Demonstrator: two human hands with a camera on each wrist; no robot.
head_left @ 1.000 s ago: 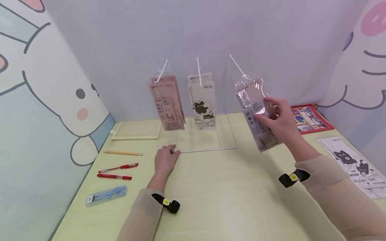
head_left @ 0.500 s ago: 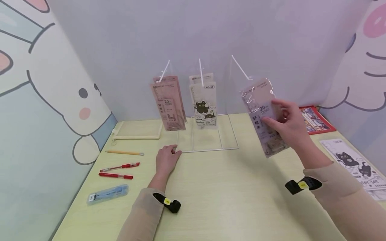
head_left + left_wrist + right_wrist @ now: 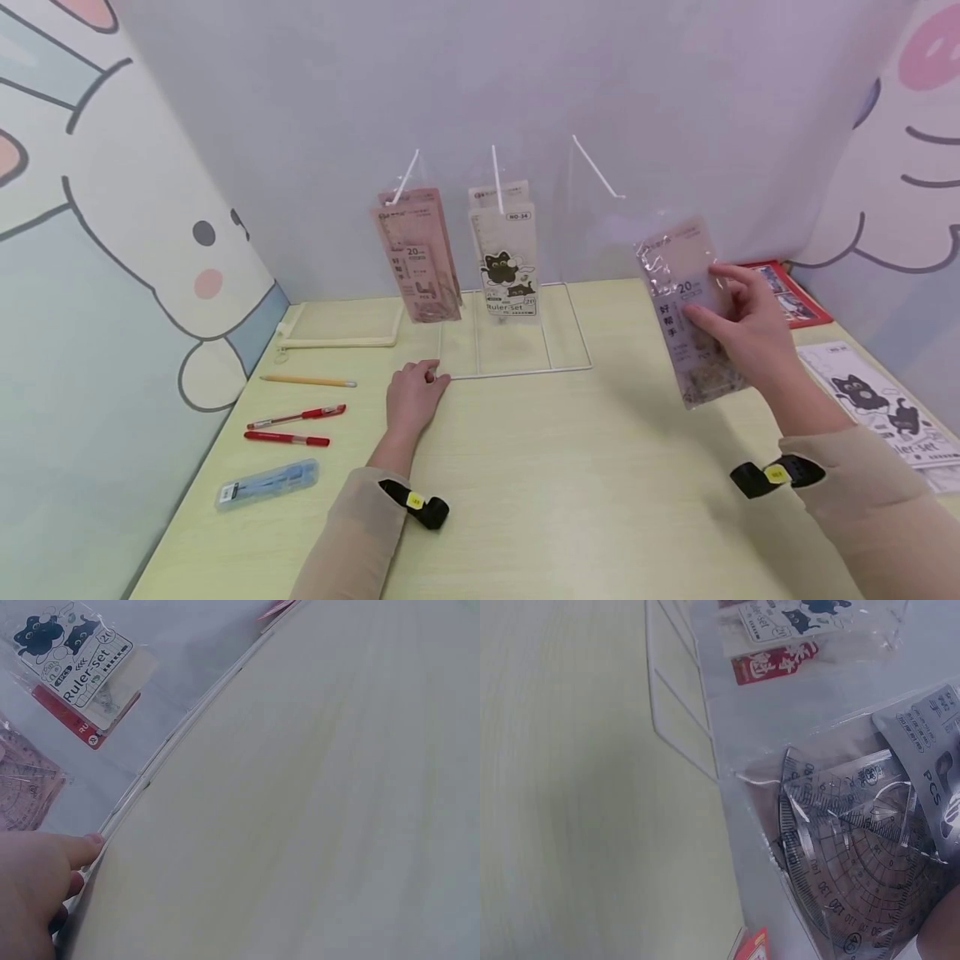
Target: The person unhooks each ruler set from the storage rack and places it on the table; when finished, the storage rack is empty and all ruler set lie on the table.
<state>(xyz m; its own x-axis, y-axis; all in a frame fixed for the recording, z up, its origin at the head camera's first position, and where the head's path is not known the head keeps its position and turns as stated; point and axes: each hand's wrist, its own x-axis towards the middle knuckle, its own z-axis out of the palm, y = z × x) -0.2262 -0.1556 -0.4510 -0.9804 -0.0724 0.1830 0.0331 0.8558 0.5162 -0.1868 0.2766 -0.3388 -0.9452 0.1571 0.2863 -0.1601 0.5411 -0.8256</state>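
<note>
Away from the rack at the right, my right hand [image 3: 757, 329] pinches a ruler set packet [image 3: 667, 250] between thumb and fingers. The clear packet hangs tilted over the table; in the right wrist view its protractor [image 3: 855, 847] shows through the film. My left hand [image 3: 412, 396] holds the front left corner of a white wire display rack [image 3: 517, 372], its fingertips curled at the base wire. Pink ruler sets [image 3: 415, 258] hang from the rack's left hook, and white cat-print ruler sets [image 3: 504, 258] from the middle one. The right hook [image 3: 597, 165] bears nothing.
Along the left lie a zip pouch [image 3: 341, 325], a pencil [image 3: 307, 381], two red pens [image 3: 287, 439] and a blue case [image 3: 267, 483]. At the right are a red-edged picture box [image 3: 806, 304] and a cat-print ruler set [image 3: 870, 392]. Cartoon-printed walls stand around the table.
The ruler set packet has come off the right hook, moving right and down in my right hand. My left hand stays at the rack's corner.
</note>
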